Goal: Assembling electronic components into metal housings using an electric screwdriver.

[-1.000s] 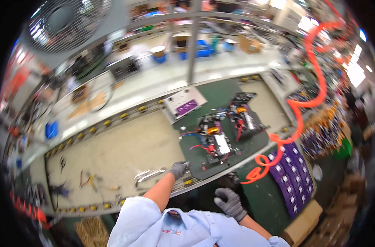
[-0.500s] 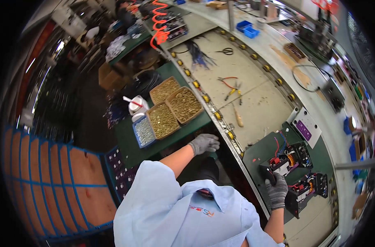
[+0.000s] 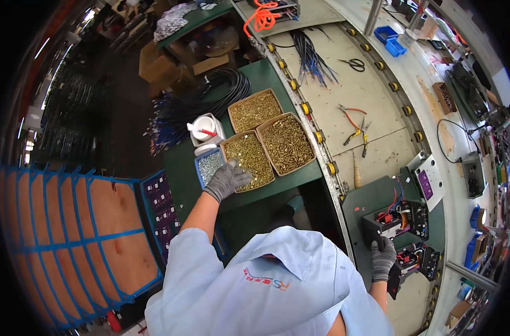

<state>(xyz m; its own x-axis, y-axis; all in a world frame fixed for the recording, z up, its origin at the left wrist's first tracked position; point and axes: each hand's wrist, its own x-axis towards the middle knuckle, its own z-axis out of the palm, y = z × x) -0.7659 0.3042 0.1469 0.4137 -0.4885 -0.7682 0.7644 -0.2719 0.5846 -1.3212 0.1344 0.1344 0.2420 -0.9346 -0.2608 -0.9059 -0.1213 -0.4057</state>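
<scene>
Tray of brass screws (image 3: 249, 159), shallow and brown, lay under the gloved left hand (image 3: 226, 179), whose fingers (image 3: 239, 171) were loosely curled, resting on the screws at the tray's near edge; whether any screw was pinched could not be told. Just left of the fingers sat a small blue bin of silvery screws (image 3: 209, 166); beyond them, two further brass-screw trays (image 3: 287, 143) and a white container (image 3: 205, 129). The gloved right hand (image 3: 382, 259), well apart, gripped the near edge of a black electronic assembly (image 3: 397, 219) with fingers closed over it.
</scene>
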